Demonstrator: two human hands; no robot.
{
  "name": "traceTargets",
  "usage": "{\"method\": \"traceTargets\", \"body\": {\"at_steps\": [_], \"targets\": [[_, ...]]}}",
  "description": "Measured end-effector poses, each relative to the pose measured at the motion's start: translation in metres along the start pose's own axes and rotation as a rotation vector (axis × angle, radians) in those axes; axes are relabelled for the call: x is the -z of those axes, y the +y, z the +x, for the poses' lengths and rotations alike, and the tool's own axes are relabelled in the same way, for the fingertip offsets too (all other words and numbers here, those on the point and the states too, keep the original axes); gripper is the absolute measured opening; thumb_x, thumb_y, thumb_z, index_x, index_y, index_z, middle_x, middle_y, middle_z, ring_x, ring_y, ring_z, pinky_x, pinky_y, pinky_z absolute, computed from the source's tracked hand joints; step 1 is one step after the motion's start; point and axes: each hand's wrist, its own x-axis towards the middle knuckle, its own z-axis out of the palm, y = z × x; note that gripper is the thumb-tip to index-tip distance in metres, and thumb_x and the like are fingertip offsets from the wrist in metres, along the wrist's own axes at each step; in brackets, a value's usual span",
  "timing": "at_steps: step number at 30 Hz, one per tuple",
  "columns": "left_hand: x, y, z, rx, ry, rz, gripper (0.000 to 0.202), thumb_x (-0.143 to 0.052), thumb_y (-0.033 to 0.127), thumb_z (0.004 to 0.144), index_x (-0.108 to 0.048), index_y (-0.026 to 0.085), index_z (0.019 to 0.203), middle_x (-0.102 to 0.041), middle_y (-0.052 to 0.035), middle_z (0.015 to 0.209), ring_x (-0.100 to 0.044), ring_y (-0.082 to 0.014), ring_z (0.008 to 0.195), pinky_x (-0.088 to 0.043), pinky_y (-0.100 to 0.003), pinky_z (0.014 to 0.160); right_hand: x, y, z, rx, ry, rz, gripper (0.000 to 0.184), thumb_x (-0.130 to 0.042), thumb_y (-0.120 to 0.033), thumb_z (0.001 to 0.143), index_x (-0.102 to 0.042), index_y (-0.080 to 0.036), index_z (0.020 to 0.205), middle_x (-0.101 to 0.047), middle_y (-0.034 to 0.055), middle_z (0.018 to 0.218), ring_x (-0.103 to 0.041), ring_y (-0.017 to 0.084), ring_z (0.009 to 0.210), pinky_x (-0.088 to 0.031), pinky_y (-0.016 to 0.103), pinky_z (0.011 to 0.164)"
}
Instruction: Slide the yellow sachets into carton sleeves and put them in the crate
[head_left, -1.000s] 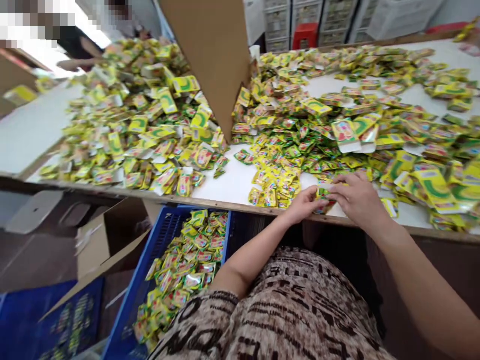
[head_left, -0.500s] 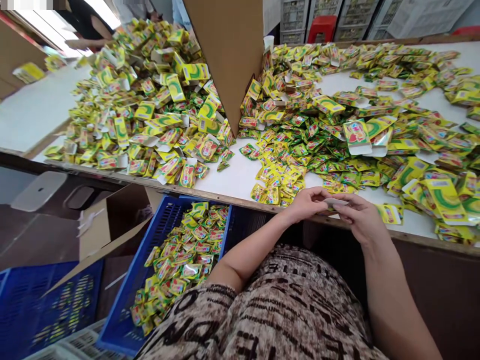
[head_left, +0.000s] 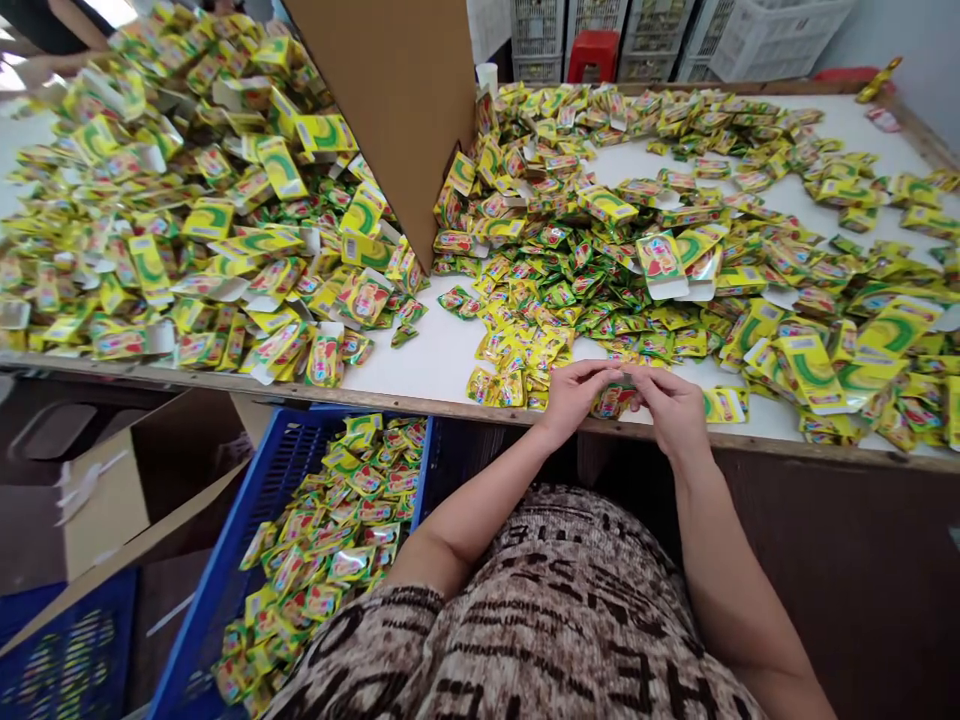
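Note:
Both my hands meet just over the table's near edge, around a small printed box (head_left: 615,398) with a green, red and yellow face. My left hand (head_left: 576,400) pinches its left side between thumb and fingers. On the other side, the fingertips of my right hand (head_left: 671,405) grip its upper right corner. Fingers hide part of the box, so I cannot tell whether its end flap is open. Small yellow-green sachets (head_left: 547,340) lie in a heap just beyond my hands. A yellow box (head_left: 726,405) with a white end lies right of my right hand.
An upright cardboard divider (head_left: 390,110) splits the table. Left of it rises a big pile of yellow boxes (head_left: 210,220); more boxes (head_left: 810,365) lie at right. Below the edge stands a blue crate (head_left: 202,590) holding packets, beside an open carton (head_left: 105,500). A red stool (head_left: 592,52) stands behind.
My view has swung right. The white surface between my fingers has given way to the box's printed face, and both hands are now closer over its top.

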Motion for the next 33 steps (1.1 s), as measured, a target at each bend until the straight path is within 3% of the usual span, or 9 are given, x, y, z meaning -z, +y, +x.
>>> {"method": "traceTargets", "body": {"at_steps": [5, 10, 13, 18, 23, 26, 28, 30, 33], "targets": [[0.004, -0.005, 0.001, -0.042, -0.035, 0.080, 0.028, -0.074, 0.032, 0.079, -0.074, 0.017, 0.102, -0.075, -0.0057, 0.096, -0.067, -0.0141, 0.084, -0.052, -0.028, 0.082, 0.001, 0.003, -0.001, -0.011, 0.029, 0.023, 0.026, -0.085, -0.032, 0.068, -0.078, -0.021, 0.091, -0.074, 0.0023, 0.083, -0.058, 0.011, 0.056, -0.054, 0.026, 0.052], [0.010, -0.007, 0.004, -0.177, -0.098, 0.233, 0.019, -0.074, 0.034, 0.080, -0.072, 0.016, 0.084, -0.072, -0.0038, 0.083, -0.066, -0.0129, 0.076, -0.053, -0.025, 0.073, 0.000, 0.007, -0.002, 0.051, 0.037, 0.020, 0.018, -0.083, -0.031, 0.070, -0.078, -0.021, 0.085, -0.071, 0.0010, 0.073, -0.060, 0.012, 0.055, -0.054, 0.027, 0.051], [0.017, -0.006, 0.005, -0.357, -0.139, 0.333, 0.014, -0.073, 0.031, 0.082, -0.072, 0.017, 0.083, -0.073, -0.0046, 0.086, -0.068, -0.0144, 0.082, -0.055, -0.028, 0.078, 0.001, 0.008, -0.004, 0.175, -0.001, -0.127, 0.014, -0.078, -0.033, 0.076, -0.077, -0.023, 0.085, -0.070, 0.0031, 0.082, -0.064, 0.016, 0.066, -0.057, 0.030, 0.056], [0.030, -0.004, 0.002, -0.583, -0.294, 0.543, 0.014, -0.072, 0.025, 0.083, -0.072, 0.019, 0.096, -0.074, -0.0071, 0.098, -0.070, -0.0166, 0.091, -0.056, -0.032, 0.085, 0.007, 0.008, -0.019, 0.475, 0.015, -0.472, 0.014, -0.064, -0.027, 0.089, -0.077, -0.028, 0.095, -0.067, 0.0062, 0.097, -0.065, 0.020, 0.094, -0.056, 0.039, 0.083], [0.032, -0.007, -0.006, -0.513, -0.397, 0.648, 0.022, -0.061, 0.023, 0.091, -0.068, 0.022, 0.112, -0.066, -0.0051, 0.093, -0.064, -0.0147, 0.087, -0.054, -0.028, 0.079, 0.034, -0.003, 0.005, 0.488, -0.170, -0.700, 0.022, -0.057, -0.021, 0.091, -0.075, -0.027, 0.101, -0.067, 0.0071, 0.105, -0.061, 0.023, 0.103, -0.051, 0.042, 0.093], [0.028, -0.011, -0.007, -0.447, -0.490, 0.697, 0.033, -0.055, 0.024, 0.094, -0.063, 0.025, 0.126, -0.059, -0.0044, 0.092, -0.060, -0.0136, 0.083, -0.052, -0.026, 0.076, 0.057, -0.006, 0.047, 0.407, -0.062, -1.099, 0.039, -0.050, -0.007, 0.085, -0.072, -0.019, 0.114, -0.065, 0.0141, 0.115, -0.053, 0.031, 0.113, -0.044, 0.050, 0.098], [0.024, -0.013, -0.006, -0.401, -0.515, 0.680, 0.035, -0.052, 0.025, 0.095, -0.061, 0.025, 0.129, -0.060, -0.0054, 0.095, -0.061, -0.0141, 0.085, -0.052, -0.027, 0.078, 0.069, -0.005, 0.073, 0.315, -0.083, -1.352, 0.047, -0.051, -0.004, 0.079, -0.069, -0.016, 0.121, -0.062, 0.0182, 0.120, -0.048, 0.036, 0.116, -0.041, 0.054, 0.096], [0.022, -0.011, -0.005, -0.356, -0.469, 0.618, 0.033, -0.052, 0.027, 0.095, -0.062, 0.024, 0.127, -0.064, -0.0066, 0.098, -0.062, -0.0157, 0.090, -0.052, -0.030, 0.085, 0.079, -0.004, 0.091, 0.260, -0.161, -1.490, 0.042, -0.053, -0.006, 0.079, -0.072, -0.016, 0.116, -0.064, 0.0186, 0.115, -0.047, 0.037, 0.113, -0.040, 0.055, 0.092], [0.034, 0.005, -0.013, -0.237, -0.219, 0.385, 0.034, -0.060, 0.033, 0.090, -0.062, 0.027, 0.123, -0.067, -0.0067, 0.107, -0.064, -0.0179, 0.095, -0.052, -0.034, 0.089, 0.094, -0.009, 0.102, 0.263, -0.149, -1.517, 0.029, -0.051, -0.012, 0.085, -0.076, -0.018, 0.099, -0.066, 0.0159, 0.099, -0.049, 0.034, 0.106, -0.041, 0.051, 0.090]]}}
